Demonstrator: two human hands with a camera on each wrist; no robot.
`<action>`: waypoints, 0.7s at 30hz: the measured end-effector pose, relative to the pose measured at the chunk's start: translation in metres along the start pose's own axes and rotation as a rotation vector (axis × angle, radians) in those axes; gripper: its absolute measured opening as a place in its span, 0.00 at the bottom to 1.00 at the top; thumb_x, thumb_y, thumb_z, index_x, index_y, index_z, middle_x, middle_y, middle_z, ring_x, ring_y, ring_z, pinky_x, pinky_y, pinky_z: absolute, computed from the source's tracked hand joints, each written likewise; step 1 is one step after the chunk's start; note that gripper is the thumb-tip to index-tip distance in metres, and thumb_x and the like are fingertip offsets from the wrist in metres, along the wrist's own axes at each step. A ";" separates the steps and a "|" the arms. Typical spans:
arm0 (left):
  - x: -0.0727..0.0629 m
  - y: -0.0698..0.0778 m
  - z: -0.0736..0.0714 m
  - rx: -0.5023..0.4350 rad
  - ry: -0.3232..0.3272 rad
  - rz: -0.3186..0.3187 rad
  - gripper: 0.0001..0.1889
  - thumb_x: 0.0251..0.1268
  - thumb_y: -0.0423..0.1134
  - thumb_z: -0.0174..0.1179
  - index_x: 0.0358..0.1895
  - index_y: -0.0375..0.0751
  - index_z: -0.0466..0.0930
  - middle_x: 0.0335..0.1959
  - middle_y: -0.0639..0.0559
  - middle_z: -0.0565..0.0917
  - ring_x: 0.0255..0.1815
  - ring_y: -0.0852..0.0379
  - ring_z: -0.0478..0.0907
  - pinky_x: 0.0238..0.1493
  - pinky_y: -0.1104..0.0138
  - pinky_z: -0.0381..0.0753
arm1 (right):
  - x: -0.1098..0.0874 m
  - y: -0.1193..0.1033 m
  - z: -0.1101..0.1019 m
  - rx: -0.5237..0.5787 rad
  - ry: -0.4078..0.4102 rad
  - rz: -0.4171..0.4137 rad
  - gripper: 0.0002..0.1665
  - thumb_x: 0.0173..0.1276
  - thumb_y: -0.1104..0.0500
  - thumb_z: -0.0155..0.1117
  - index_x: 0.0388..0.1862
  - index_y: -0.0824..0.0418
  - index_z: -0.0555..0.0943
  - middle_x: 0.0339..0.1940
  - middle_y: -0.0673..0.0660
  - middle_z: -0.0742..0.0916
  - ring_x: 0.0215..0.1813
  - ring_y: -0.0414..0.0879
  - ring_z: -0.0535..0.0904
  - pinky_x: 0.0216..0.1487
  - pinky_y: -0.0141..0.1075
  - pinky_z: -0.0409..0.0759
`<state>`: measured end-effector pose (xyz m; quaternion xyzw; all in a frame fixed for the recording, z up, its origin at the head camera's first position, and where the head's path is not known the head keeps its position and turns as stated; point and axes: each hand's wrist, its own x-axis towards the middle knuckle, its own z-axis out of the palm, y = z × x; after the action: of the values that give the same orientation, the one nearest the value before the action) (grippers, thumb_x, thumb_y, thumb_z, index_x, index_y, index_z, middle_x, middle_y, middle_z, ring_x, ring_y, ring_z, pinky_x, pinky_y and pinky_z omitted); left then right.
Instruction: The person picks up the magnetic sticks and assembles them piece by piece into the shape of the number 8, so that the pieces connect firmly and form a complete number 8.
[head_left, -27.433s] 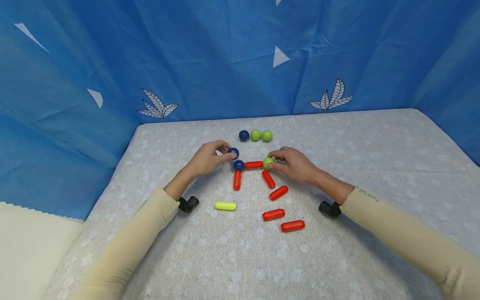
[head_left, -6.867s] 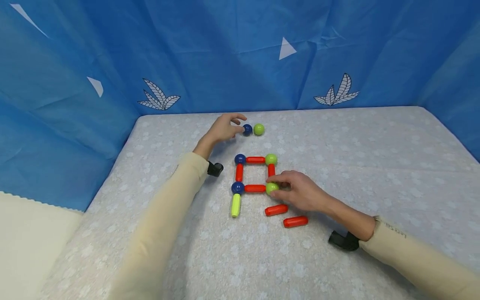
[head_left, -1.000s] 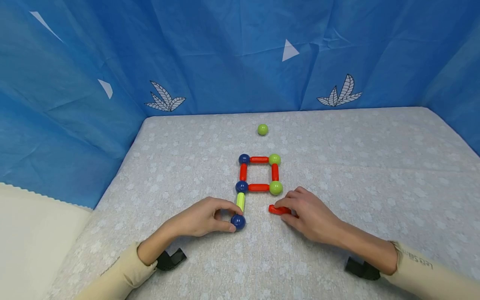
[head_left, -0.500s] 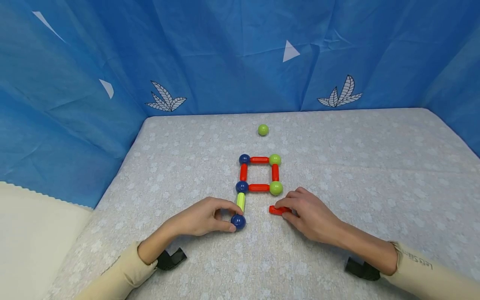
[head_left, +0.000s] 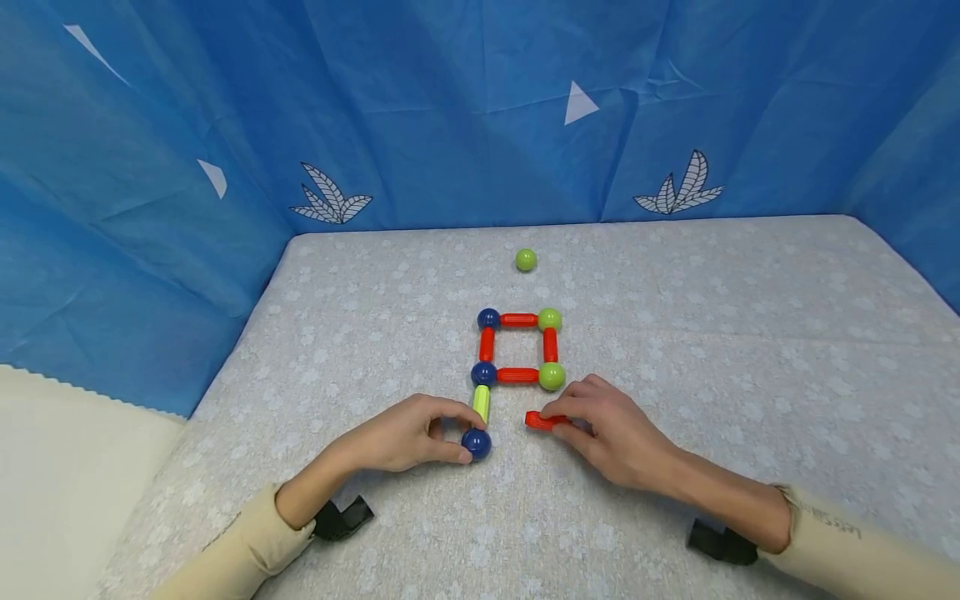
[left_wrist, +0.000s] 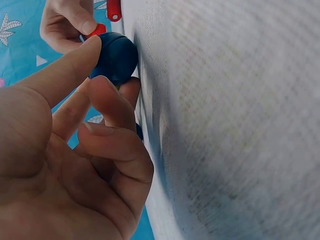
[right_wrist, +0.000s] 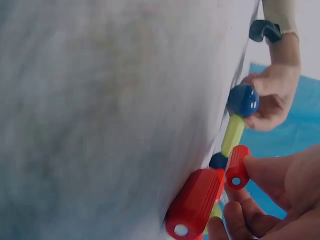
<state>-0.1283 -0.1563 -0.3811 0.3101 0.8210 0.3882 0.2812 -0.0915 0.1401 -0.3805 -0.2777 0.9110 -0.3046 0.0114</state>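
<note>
My left hand pinches a dark blue ball between thumb and fingers. That ball sits at the near end of a yellow-green rod, whose far end meets another blue ball. Just to the right, my right hand holds a red rod by thumb and fingertips, its left end pointing at the held ball with a gap between. In the right wrist view a second red rod lies on the cloth beside the held one; the right hand seems to hide it in the head view.
Beyond the hands lies a square of red rods with blue balls at its left corners and green balls at its right. A loose green ball rests farther back. A blue curtain stands behind the patterned tablecloth.
Over the last half second my right hand has slid the red rod slightly left, while the left hand stays put. Since the older frames, the square was completed and the yellow-green rod and blue ball were added.
</note>
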 end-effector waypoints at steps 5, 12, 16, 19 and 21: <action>0.000 0.000 0.000 -0.002 0.002 -0.007 0.17 0.63 0.43 0.70 0.54 0.54 0.83 0.26 0.58 0.78 0.18 0.64 0.68 0.23 0.70 0.69 | 0.001 -0.008 0.004 0.027 -0.023 -0.033 0.12 0.64 0.63 0.72 0.44 0.49 0.87 0.37 0.39 0.82 0.42 0.40 0.72 0.40 0.36 0.73; 0.000 -0.001 0.000 0.000 0.006 -0.005 0.17 0.62 0.43 0.70 0.54 0.55 0.83 0.25 0.58 0.79 0.17 0.64 0.68 0.23 0.70 0.69 | 0.004 -0.017 0.011 0.060 -0.053 -0.074 0.10 0.65 0.62 0.70 0.44 0.51 0.88 0.36 0.39 0.82 0.42 0.39 0.72 0.41 0.35 0.74; 0.000 -0.001 0.000 0.005 0.007 0.005 0.17 0.63 0.43 0.69 0.54 0.53 0.83 0.25 0.57 0.78 0.17 0.64 0.68 0.23 0.70 0.68 | 0.005 -0.020 0.015 0.095 -0.082 -0.061 0.10 0.65 0.62 0.71 0.44 0.51 0.88 0.35 0.38 0.82 0.41 0.40 0.73 0.41 0.35 0.74; 0.000 -0.001 0.000 0.006 0.009 0.004 0.17 0.63 0.43 0.69 0.54 0.52 0.83 0.25 0.57 0.78 0.17 0.64 0.68 0.23 0.70 0.68 | 0.006 -0.020 0.017 0.110 -0.101 -0.047 0.10 0.65 0.62 0.71 0.44 0.50 0.88 0.35 0.37 0.82 0.41 0.40 0.73 0.40 0.35 0.74; 0.000 0.000 0.001 0.008 0.009 0.003 0.17 0.63 0.43 0.69 0.55 0.52 0.83 0.26 0.57 0.78 0.17 0.64 0.68 0.23 0.70 0.68 | 0.007 -0.020 0.018 0.102 -0.103 -0.048 0.10 0.65 0.62 0.71 0.44 0.50 0.88 0.35 0.37 0.82 0.40 0.40 0.73 0.40 0.35 0.74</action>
<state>-0.1280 -0.1564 -0.3816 0.3106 0.8234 0.3868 0.2756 -0.0834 0.1134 -0.3829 -0.3139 0.8855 -0.3363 0.0649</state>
